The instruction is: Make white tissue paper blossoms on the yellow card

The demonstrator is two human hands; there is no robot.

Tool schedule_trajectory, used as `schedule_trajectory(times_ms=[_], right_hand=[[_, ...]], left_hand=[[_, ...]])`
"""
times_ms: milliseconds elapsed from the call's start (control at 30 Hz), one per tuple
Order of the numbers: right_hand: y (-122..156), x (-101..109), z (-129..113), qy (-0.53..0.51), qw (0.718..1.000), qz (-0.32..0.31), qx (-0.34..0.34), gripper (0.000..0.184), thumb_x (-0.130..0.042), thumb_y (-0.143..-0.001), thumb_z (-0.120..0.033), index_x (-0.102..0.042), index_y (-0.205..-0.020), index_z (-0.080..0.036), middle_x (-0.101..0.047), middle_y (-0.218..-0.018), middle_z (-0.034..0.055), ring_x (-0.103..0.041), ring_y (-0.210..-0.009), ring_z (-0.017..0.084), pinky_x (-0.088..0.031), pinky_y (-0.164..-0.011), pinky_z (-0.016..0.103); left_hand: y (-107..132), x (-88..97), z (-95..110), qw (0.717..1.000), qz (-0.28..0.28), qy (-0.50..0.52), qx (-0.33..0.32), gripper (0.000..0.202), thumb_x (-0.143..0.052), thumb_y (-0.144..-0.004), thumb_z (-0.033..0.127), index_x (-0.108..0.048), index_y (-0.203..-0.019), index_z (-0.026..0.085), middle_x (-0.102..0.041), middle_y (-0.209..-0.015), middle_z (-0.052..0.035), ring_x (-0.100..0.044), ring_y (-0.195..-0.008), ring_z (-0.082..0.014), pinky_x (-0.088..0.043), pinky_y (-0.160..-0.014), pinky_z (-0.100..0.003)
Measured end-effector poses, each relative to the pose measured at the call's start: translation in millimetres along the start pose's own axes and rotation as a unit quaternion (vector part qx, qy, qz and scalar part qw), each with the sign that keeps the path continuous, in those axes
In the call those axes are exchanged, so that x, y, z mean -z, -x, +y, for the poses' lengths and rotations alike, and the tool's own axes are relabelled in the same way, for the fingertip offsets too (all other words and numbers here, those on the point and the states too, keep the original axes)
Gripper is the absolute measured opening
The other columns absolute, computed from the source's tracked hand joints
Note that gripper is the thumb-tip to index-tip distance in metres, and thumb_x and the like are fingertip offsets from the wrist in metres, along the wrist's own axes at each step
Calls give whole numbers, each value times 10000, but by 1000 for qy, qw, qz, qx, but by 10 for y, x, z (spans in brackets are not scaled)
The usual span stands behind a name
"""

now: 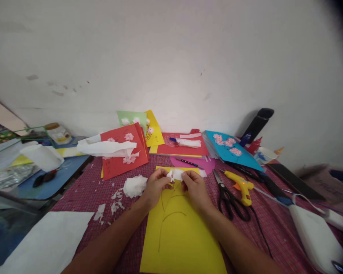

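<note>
A small piece of white tissue paper (177, 174) is stretched between my two hands. My left hand (159, 186) pinches its crumpled left end, and my right hand (194, 186) grips the flatter right end. Both hands are over the upper part of a yellow sheet (185, 243), which bears dark drawn lines like a branching stem. A crumpled wad of white tissue (135, 186) lies left of my left hand, with torn scraps (117, 207) scattered beside it. Black-handled scissors (228, 198) and a yellow glue gun (241, 185) lie right of my right hand.
Red cards (125, 152) with tissue flowers and a blue flower card (231, 149) stand toward the wall. A pen (190, 163) lies beyond the yellow sheet. At left are a tissue roll (44, 157) and a white sheet (50, 241); a white device (317, 238) is at right.
</note>
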State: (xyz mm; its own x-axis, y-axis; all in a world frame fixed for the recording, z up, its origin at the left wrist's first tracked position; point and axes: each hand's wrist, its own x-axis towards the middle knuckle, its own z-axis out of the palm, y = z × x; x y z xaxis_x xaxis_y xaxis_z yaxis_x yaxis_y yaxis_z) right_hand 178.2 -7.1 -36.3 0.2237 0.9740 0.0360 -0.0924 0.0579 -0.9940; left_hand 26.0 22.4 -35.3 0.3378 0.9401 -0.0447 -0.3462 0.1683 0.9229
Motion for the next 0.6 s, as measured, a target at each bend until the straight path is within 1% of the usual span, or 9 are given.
schedule_trajectory(times_ms=[100, 167, 267, 333, 400, 467, 533, 600], right_hand=[[-23, 10, 9, -10, 1000, 4, -1, 223, -575, -818, -379, -542, -721, -181, -523, -507, -43, -427, -436, 97, -299, -442, 219], [-37, 18, 24, -15, 1000, -1, 1, 223, -577, -819, -387, -545, -738, -182, -522, -497, -48, -428, -426, 95, -300, -435, 217], [-40, 23, 34, -7, 1000, -10, 7, 222, -603, -802, -384, -549, -735, -179, -515, -483, -54, -415, -411, 86, -291, -424, 210], [-32, 17, 23, -4, 1000, -14, 10, 223, -631, -778, -375, -554, -720, -174, -508, -473, -57, -410, -407, 81, -287, -420, 207], [-24, 1, 1, -13, 1000, -21, -1, 221, -663, -740, -365, -567, -716, -167, -515, -480, -54, -425, -414, 81, -305, -427, 206], [-20, -22, -27, -22, 999, -39, -23, 218, -699, -690, -344, -592, -739, -161, -541, -516, -46, -457, -435, 86, -340, -443, 208], [-20, -53, -58, -21, 997, -64, -46, 224, -722, -645, -317, -610, -754, -157, -560, -550, -39, -479, -452, 88, -364, -454, 212], [-24, -99, -89, -4, 995, -84, -55, 202, -716, -635, -298, -611, -729, -154, -553, -536, -39, -479, -447, 87, -365, -450, 210]], left_hand=[[2, 4, -1, 1000, 2, 10, 4, 176, -678, -706, 214, -539, -803, 166, -610, -814, -24, -624, -742, -153, -491, -600, -250], [1, -1, 33, 1000, 3, 9, 0, 175, -679, -705, 213, -542, -804, 166, -614, -805, -22, -629, -737, -154, -490, -600, -251], [16, -27, 153, 999, 18, 17, -21, 175, -679, -706, 209, -532, -792, 165, -611, -774, -13, -632, -713, -150, -488, -595, -250], [62, -44, 258, 997, 45, 41, -53, 183, -680, -709, 213, -519, -782, 169, -606, -783, -4, -635, -706, -145, -485, -593, -247], [154, -44, 350, 994, 54, 54, -72, 186, -682, -713, 218, -521, -793, 171, -607, -810, -4, -637, -708, -143, -485, -596, -249], [289, -7, 407, 994, 52, 53, -75, 184, -682, -717, 220, -525, -799, 170, -606, -805, -5, -639, -710, -147, -485, -595, -252], [458, 79, 425, 995, 59, 49, -71, 179, -682, -720, 218, -528, -796, 167, -605, -786, -4, -636, -699, -147, -481, -588, -250], [641, 210, 413, 992, 83, 59, -72, 173, -676, -726, 207, -521, -793, 168, -613, -800, -7, -634, -702, -146, -480, -589, -251]])
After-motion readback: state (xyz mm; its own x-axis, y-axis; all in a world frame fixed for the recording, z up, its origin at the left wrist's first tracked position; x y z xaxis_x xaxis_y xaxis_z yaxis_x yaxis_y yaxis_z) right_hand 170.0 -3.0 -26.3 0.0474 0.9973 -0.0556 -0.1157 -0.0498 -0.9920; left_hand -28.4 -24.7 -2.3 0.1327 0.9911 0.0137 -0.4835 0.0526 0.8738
